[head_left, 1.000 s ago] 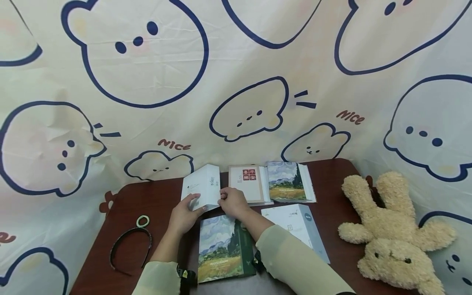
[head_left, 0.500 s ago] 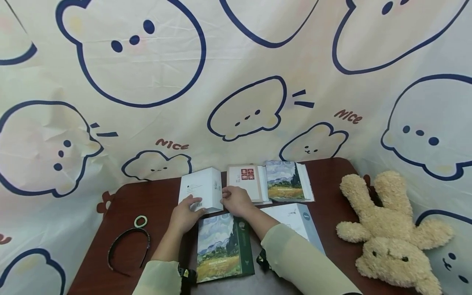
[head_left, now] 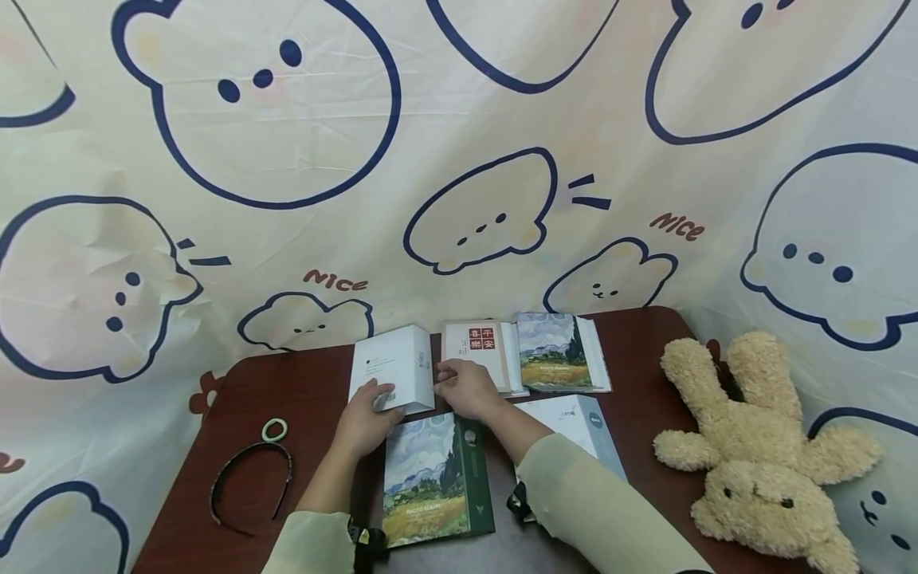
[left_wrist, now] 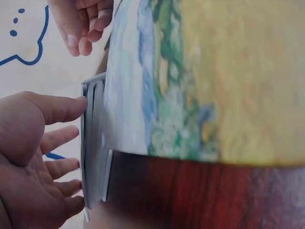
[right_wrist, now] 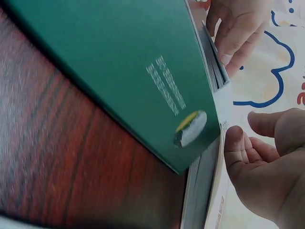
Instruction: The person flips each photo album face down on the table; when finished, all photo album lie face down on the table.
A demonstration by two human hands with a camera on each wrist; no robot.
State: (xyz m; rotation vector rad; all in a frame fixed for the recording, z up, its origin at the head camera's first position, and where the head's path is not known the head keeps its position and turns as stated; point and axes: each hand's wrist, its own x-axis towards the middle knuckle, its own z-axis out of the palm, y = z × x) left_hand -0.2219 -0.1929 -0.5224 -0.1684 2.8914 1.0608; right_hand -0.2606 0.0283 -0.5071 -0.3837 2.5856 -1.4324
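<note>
A white album (head_left: 380,359) lies at the back left of the table, spine to the right. My left hand (head_left: 364,418) rests on its near part; in the left wrist view the extended fingers (left_wrist: 59,168) touch the cover beside the page edges. My right hand (head_left: 469,391) is at the album's right side, close to the spine, fingers bent loosely with nothing between them. In the right wrist view its fingertips (right_wrist: 233,138) are at the spine's near end. A photo album with a painted landscape cover and green spine (head_left: 433,478) lies nearer, between my forearms.
Right of the white album are a book with red characters (head_left: 484,341) and a smaller landscape album (head_left: 552,351). A white-and-blue album (head_left: 574,426) lies partly under my right sleeve. A plush toy (head_left: 760,454), a headband (head_left: 218,478) and a green ring (head_left: 274,430) are further out.
The white album has settled flatter on the table, and my right hand has moved slightly right, off its spine. My left hand stays on the cover.
</note>
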